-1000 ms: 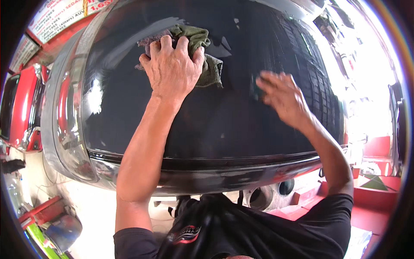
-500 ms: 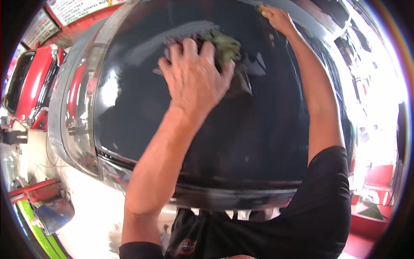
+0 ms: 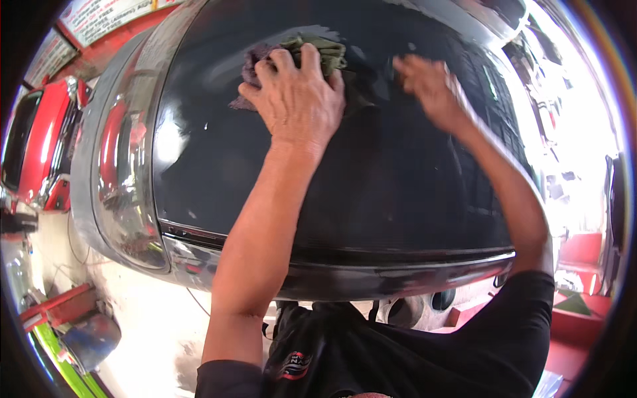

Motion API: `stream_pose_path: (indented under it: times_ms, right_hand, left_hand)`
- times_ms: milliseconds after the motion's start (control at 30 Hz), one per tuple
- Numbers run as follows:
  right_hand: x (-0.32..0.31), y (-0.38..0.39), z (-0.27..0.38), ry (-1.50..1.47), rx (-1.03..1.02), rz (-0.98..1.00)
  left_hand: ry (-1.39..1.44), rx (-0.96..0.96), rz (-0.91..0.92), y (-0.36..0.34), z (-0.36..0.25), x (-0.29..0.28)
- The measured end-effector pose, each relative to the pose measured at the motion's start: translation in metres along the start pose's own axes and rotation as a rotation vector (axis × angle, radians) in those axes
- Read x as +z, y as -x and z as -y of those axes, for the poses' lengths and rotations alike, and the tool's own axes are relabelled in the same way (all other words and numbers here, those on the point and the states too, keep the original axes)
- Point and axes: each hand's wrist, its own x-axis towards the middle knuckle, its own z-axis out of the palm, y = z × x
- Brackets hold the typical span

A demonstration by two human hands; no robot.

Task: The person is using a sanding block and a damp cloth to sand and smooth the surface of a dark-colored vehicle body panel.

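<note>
Blue and scuffed, a drum-like container point(image 3: 91, 339) sits well behind and to the left of the fingers of the left hand point(image 3: 295, 99); what it holds cannot be told. Two round-mouthed cylinders, a grey one point(image 3: 415, 309) and a darker one point(image 3: 442, 300), show far back toward the body from the fingers of the right hand point(image 3: 431, 86), and their insides look dark.

Left fingers are bent and spread apart, pressing a bunched green cloth point(image 3: 325, 52) and a purple cloth point(image 3: 253, 65) against a dark, glossy vehicle panel point(image 3: 398, 186). Green folds rise ahead of the fingertips, while purple ones poke out to their left. The back of that hand hides the middle of the bundle.

Right fingers, well to the right of the cloths and apart from them, are blurred; whether they are closed on something or touch the panel cannot be told.

Far to the left of the left fingers is a red vehicle point(image 3: 45, 146), with red-edged boards point(image 3: 109, 20) beyond it, farther ahead. A black shirt point(image 3: 424, 358) lies behind both hands, and a red seat point(image 3: 580, 251) stands behind and to the right of the right fingers.
</note>
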Motion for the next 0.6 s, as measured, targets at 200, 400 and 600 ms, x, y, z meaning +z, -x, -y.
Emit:
stream_pose_path:
  times_ms: [200, 400, 600]
  right_hand:
    - [0.064, -0.181, -0.154, 0.064, 0.140, -0.112]
    - [0.057, -0.121, -0.053, -0.013, 0.184, -0.075]
    - [-0.067, 0.127, 0.122, -0.109, -0.118, 0.122]
  left_hand:
    - [0.112, 0.066, 0.034, 0.003, -0.002, -0.008]
    - [0.090, 0.022, 0.033, -0.002, 0.019, 0.001]
    - [-0.004, -0.034, 0.067, -0.015, 0.015, 0.003]
